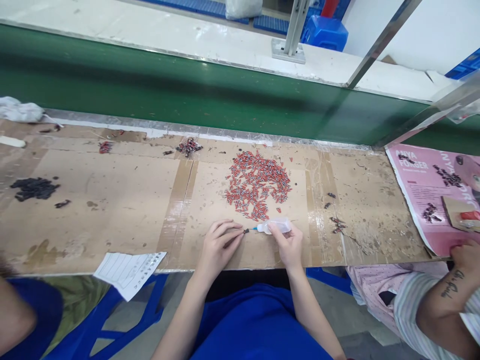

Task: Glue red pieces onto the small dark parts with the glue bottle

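My left hand [222, 245] pinches a small dark part [246, 231] between thumb and fingertips, low over the cardboard. In my right hand [290, 245] is a clear squeeze bottle [279, 225], lying nearly level. Its blue-based needle tip [255, 228] points left, close to the dark part; whether the two touch is too small to tell. Just beyond both hands spreads a large pile of small red and silver parts [258, 180].
Cardboard [123, 200] covers the bench. Black pieces [34, 189] lie at the left, small clusters [189, 146] at the back. Paper [129, 270] overhangs the front edge. Right are a pink sheet [416, 200] and a person's tattooed arm [446, 300]; another person [22, 315] sits left.
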The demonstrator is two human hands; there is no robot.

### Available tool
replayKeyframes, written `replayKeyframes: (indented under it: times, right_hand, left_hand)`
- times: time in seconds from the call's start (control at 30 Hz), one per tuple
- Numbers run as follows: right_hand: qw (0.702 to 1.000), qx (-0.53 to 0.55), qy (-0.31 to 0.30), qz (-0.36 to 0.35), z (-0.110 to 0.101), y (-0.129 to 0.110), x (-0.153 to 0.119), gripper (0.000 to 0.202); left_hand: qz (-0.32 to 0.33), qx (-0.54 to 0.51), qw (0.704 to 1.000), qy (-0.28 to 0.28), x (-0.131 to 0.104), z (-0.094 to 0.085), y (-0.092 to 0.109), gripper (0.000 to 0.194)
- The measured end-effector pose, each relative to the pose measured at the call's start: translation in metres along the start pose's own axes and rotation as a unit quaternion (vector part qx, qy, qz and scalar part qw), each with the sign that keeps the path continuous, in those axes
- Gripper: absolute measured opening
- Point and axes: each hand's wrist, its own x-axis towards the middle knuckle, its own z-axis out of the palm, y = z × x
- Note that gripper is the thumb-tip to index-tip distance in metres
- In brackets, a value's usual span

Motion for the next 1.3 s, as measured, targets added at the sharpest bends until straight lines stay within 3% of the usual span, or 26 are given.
replayKeyframes:
  times: [0.27,0.43,0.53,0.67,0.77,0.83,0.97,1.03,1.1,1.2,1.3]
  right_hand:
    - [0.980,0.092,0.168,-0.046,-0.024,0.008,0.009,0.034]
    - [0.980,0.053,0.159,-0.109,-0.042,0.002,0.022,0.046]
    - [0.986,0.006,0.125,-0.108,-0.044,0.004,0.026,0.047]
    - [0.988,-0.063,0.109,-0.090,-0.041,0.009,0.028,0.050]
    - [0.982,-0.096,0.123,-0.103,-0.042,0.011,0.025,0.067]
    - [0.968,-0.126,0.155,-0.155,-0.045,0.011,0.018,0.073]
    - [0.903,-0.178,0.245,-0.306,-0.047,0.013,-0.008,0.049]
    - [0.897,-0.171,0.238,-0.332,-0.042,0.012,-0.023,0.032]
    - [0.933,-0.123,0.188,-0.282,-0.031,0.008,-0.032,0.019]
    - [0.988,0.039,0.100,-0.111,-0.009,-0.001,-0.034,0.026]
    - [0.982,0.186,0.005,0.024,0.010,-0.008,-0.028,0.036]
  left_hand:
    - [-0.016,-0.014,1.000,-0.014,0.000,-0.004,-0.004,0.011]
    - [-0.040,-0.038,0.997,-0.052,0.021,-0.005,0.005,0.014]
    - [-0.016,-0.011,0.997,-0.077,0.047,0.011,0.017,0.015]
    - [0.033,0.051,0.992,-0.111,0.080,0.045,0.026,0.015]
    - [0.067,0.090,0.983,-0.146,0.092,0.063,0.025,0.016]
    - [0.073,0.114,0.975,-0.178,0.096,0.067,0.024,0.017]
    - [0.041,0.136,0.966,-0.216,0.100,0.063,0.026,0.022]
    - [0.021,0.102,0.972,-0.209,0.101,0.057,0.029,0.021]
    - [-0.001,0.016,0.984,-0.180,0.097,0.050,0.034,0.019]
    - [-0.057,-0.165,0.979,-0.108,0.080,0.037,0.046,0.015]
    - [-0.127,-0.274,0.952,-0.038,0.057,0.027,0.059,0.014]
